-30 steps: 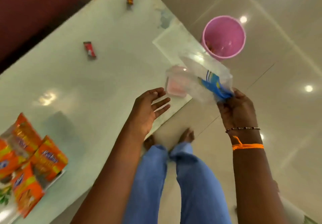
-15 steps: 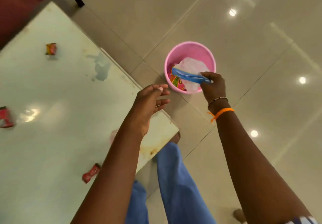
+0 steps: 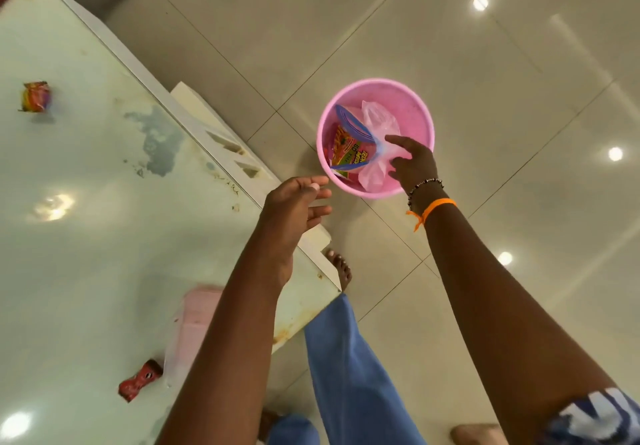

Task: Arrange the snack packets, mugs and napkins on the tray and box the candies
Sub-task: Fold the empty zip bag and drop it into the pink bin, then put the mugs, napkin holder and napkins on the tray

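Observation:
My right hand (image 3: 412, 164) hovers over the pink bucket (image 3: 414, 105) on the floor, fingers spread, with nothing gripped. A clear plastic bag with a blue strip (image 3: 375, 133) lies inside the bucket beside a red printed wrapper (image 3: 348, 154). My left hand (image 3: 294, 209) hangs open above the table's corner. On the glass table (image 3: 86, 237) lie a red candy (image 3: 138, 380) near the front, a multicoloured candy (image 3: 35, 96) at the far left, and a pink box (image 3: 197, 320) partly hidden behind my left forearm.
The table's white edge (image 3: 221, 140) runs diagonally from upper left to the corner near my left hand. Glossy tiled floor (image 3: 485, 64) surrounds the bucket. My legs in blue trousers (image 3: 349, 375) and bare feet stand by the table corner.
My right hand has let go of the clear plastic bag, which now lies in the pink bucket. The view has moved further toward the bucket and floor.

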The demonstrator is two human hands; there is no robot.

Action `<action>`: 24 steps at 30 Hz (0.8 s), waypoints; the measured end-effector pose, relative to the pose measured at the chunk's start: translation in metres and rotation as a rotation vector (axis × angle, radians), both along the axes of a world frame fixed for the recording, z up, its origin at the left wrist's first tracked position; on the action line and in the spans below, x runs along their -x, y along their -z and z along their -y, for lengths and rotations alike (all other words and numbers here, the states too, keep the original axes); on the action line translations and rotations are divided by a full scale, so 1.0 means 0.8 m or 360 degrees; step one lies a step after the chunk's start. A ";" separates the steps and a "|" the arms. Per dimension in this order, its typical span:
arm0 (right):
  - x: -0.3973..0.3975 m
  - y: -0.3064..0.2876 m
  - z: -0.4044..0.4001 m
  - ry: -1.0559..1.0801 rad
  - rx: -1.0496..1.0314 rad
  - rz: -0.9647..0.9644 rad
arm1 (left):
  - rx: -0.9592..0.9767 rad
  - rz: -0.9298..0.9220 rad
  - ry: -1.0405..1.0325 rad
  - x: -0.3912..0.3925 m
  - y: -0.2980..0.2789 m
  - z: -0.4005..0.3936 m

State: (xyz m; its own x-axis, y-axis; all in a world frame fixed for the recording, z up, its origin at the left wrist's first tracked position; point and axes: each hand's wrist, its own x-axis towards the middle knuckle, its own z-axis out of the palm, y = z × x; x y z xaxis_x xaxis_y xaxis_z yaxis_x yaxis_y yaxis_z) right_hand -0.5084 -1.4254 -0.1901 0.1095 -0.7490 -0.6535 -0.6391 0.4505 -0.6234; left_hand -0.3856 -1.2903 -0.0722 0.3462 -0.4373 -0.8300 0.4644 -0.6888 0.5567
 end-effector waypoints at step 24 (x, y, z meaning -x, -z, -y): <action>-0.122 -0.299 -0.591 -0.1073 -0.0252 0.0779 | 0.0209 0.0605 -0.1462 0.013 -0.165 -0.530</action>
State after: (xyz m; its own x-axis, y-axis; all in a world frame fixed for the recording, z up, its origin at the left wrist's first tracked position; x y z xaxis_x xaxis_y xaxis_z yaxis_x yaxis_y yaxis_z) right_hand -0.4105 -0.9530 0.0491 0.7976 -0.3256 -0.5078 -0.4769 0.1750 -0.8614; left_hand -0.3959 -0.8659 0.0595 0.8279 0.0528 -0.5583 0.5608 -0.0751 0.8245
